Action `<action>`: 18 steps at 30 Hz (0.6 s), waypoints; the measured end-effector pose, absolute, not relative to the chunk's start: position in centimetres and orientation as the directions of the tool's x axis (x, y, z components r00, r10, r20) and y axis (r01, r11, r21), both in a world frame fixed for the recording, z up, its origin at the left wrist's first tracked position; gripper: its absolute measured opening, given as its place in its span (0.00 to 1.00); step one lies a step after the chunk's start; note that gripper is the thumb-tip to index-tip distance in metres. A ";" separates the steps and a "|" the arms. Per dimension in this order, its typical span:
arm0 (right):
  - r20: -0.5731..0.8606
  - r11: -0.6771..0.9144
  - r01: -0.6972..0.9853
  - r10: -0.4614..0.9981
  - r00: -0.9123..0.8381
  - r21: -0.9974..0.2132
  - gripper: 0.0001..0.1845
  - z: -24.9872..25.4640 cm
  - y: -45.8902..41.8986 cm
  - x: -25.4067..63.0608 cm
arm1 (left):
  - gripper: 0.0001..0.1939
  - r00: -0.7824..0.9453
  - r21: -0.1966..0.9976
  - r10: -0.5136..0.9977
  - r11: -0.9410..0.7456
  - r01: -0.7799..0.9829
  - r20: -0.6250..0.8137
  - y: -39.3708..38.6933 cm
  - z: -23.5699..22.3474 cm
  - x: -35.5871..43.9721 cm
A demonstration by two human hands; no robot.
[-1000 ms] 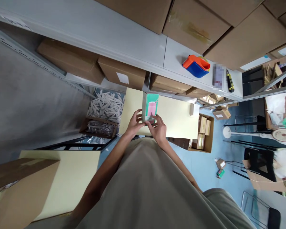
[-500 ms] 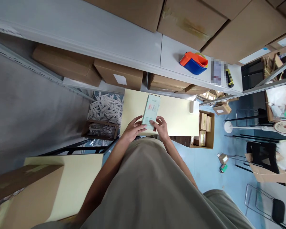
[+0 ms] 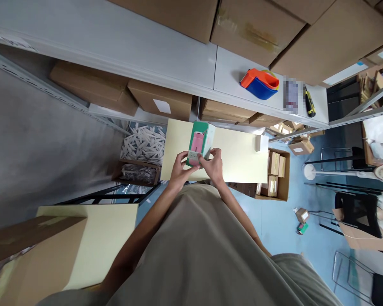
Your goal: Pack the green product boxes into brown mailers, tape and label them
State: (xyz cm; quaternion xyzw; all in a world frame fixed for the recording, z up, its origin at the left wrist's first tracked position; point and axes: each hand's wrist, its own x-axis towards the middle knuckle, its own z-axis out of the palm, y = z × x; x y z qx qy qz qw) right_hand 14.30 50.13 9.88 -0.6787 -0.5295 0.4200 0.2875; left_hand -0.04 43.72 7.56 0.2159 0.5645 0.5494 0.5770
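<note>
A slim green product box (image 3: 198, 142) is held between my two hands over the pale yellow tabletop (image 3: 238, 163). A pink bottle is printed on its green face, and a paler side shows at its right. My left hand (image 3: 179, 173) grips the lower left edge of the box, thumb along the bottom. My right hand (image 3: 213, 166) is closed on the lower right, with its thumb across the front. The box leans slightly, its top pointing away from me. A small white box (image 3: 261, 143) stands at the table's right end.
A tape dispenser (image 3: 260, 83) and a yellow-black utility knife (image 3: 309, 103) lie on the grey shelf (image 3: 166, 63) ahead. Left of the table is a bin of white pieces (image 3: 143, 143). An open carton (image 3: 284, 178) with small boxes stands at the right.
The box has been turned in my hands: its pale mint face was toward me, and now the green face with the pink bottle shows. Both hands stay at its lower end.
</note>
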 end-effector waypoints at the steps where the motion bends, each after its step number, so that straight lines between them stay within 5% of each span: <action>1: -0.275 -0.286 0.449 0.957 0.091 -0.846 0.31 9.7 50.3 14.7 | 0.39 -0.162 0.819 0.874 0.343 -0.460 -0.458 43.6 7.4 -0.4; 4: -0.324 -0.335 0.370 0.941 0.095 -0.866 0.30 9.3 50.0 16.2 | 0.33 0.115 0.631 0.837 0.487 -0.603 -0.536 43.9 6.0 -1.9; 10: -0.386 -0.418 0.343 0.909 0.159 -0.841 0.28 9.3 47.6 19.1 | 0.31 0.466 0.460 0.732 0.677 -0.574 -0.497 45.5 2.2 -1.7; 14: -0.410 -0.436 0.398 0.899 0.154 -0.807 0.27 9.8 47.1 20.2 | 0.32 0.453 0.442 0.731 0.674 -0.591 -0.510 45.5 1.6 0.2; 18: -0.251 -0.260 0.596 0.963 0.100 -0.760 0.23 10.8 47.5 19.8 | 0.34 0.296 0.499 0.773 0.602 -0.624 -0.562 45.1 1.9 1.6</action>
